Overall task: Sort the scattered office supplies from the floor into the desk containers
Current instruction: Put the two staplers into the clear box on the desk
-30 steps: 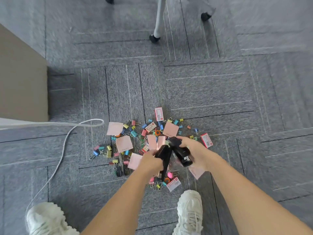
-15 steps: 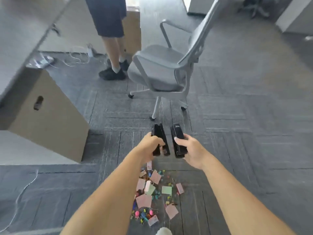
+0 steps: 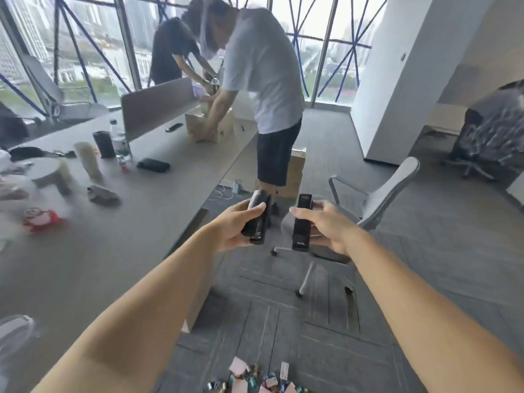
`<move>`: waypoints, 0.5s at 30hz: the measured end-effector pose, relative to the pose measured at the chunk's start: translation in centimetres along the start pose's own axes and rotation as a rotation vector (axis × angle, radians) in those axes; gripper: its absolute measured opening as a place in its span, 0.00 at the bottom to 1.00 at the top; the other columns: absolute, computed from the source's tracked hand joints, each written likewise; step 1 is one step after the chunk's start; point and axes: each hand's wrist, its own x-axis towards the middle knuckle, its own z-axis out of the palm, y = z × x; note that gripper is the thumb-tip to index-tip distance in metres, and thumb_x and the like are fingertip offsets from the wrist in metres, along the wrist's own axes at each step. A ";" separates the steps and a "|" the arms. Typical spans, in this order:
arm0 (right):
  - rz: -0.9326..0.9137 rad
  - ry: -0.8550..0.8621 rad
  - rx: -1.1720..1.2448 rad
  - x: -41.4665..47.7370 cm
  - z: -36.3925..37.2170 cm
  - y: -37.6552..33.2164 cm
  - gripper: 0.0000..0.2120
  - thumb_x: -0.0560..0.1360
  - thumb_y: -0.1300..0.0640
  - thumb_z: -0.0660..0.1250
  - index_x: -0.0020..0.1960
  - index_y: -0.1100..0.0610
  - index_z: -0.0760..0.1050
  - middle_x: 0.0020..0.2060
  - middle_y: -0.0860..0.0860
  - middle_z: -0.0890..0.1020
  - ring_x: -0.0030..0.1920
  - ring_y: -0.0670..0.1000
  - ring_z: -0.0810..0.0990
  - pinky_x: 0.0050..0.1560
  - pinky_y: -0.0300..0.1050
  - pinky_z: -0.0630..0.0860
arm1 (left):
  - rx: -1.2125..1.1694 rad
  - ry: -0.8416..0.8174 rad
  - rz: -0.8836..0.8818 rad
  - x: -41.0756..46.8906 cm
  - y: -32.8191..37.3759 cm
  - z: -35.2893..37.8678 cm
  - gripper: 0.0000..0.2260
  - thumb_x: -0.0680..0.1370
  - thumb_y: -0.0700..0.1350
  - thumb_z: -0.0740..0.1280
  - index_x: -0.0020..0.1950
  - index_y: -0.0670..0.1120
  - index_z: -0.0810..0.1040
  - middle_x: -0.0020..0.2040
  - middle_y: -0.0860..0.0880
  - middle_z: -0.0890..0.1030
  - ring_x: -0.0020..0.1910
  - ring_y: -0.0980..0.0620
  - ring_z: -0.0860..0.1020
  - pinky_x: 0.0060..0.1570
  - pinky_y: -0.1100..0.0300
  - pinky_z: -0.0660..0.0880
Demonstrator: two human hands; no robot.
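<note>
**Left hand [image 3: 232, 225] and right hand [image 3: 330, 228] each closed round a stapler**

Gripped the left stapler [image 3: 259, 219] round its middle, fingers curled beneath and thumb laid across the top, nose tilted up and away. Clasped the right stapler [image 3: 302, 222] nearly upright, thumb on the near edge and fingers wrapped behind, narrow face turned toward the camera. Held the pair side by side and apart, in the air above the floor [image 3: 397, 279], just off the near edge of the tabletop [image 3: 158, 199].

Probably taken one to a hand so as to move both in a single trip, and grasped mid-body so that neither hinged top could swing loose.

Left the rest of the scattered supplies [image 3: 255, 378], paper notes and coloured clips, down on the carpet between the forearms at the bottom edge of view.

Showed, on the tabletop to the left, a pale cylinder [image 3: 88, 163] and a black cup [image 3: 104, 144], both blurred; could not tell which container suits staplers.

Stood beyond the right hand: a grey office chair [image 3: 382, 199]. Bent over a cardboard box [image 3: 209, 126] at the far end: two other people.
</note>
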 end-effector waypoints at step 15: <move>-0.243 -0.507 0.086 -7.7 36.8 -17.9 0.31 0.70 0.54 0.78 0.65 0.53 0.63 0.57 0.62 0.79 0.48 0.62 0.85 0.47 0.65 0.82 | -0.067 0.284 0.265 -31.4 12.2 -24.2 0.17 0.80 0.43 0.65 0.69 0.51 0.73 0.54 0.42 0.81 0.48 0.46 0.80 0.46 0.53 0.74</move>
